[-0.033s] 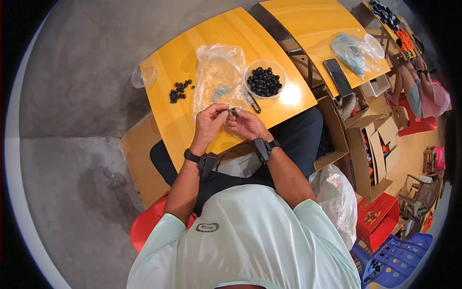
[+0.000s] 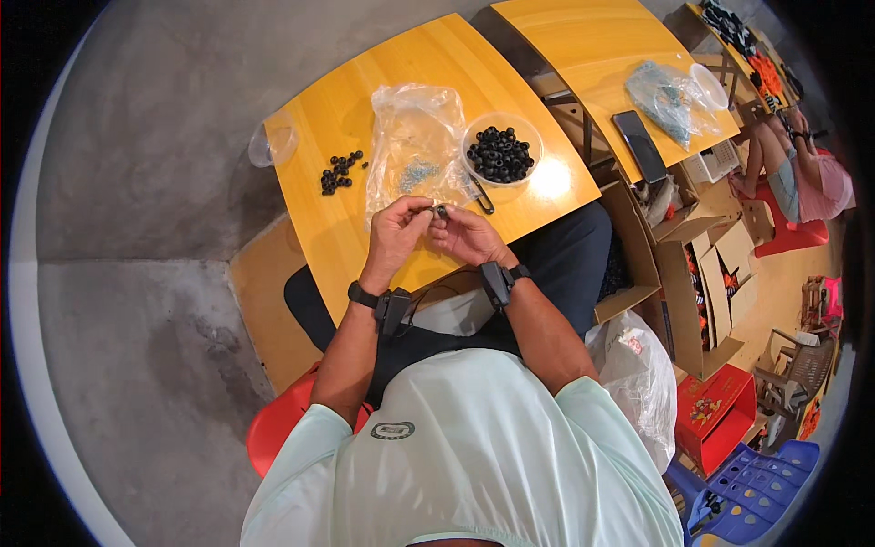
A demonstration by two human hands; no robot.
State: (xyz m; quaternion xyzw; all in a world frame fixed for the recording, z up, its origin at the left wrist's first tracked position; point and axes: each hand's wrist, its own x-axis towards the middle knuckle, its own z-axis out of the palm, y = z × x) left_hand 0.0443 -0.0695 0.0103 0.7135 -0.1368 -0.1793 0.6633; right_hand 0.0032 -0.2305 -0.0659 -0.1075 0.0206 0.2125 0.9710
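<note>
Above the near part of the yellow table (image 2: 333, 246), my two hands meet, fingertips almost touching. My right hand (image 2: 470, 238) pinches a small black round piece (image 2: 442, 211) between thumb and finger. The fingers of my left hand (image 2: 397, 235) are closed right beside it; what they hold is too small to name. Just beyond lies a clear plastic bag (image 2: 415, 114) with small silvery bits (image 2: 417, 173) on it. A clear round tub (image 2: 540, 146) full of black round pieces (image 2: 499, 157) stands to the right. A black pen-like tool (image 2: 482, 195) lies by the tub.
Loose black pieces (image 2: 338, 171) lie at the left, near a clear cup (image 2: 273, 146) at the table edge. A second table (image 2: 583, 46) holds a phone (image 2: 640, 146) and a bag (image 2: 670, 98). Open cartons (image 2: 688, 301) stand at my right; beyond sits another person (image 2: 811, 182).
</note>
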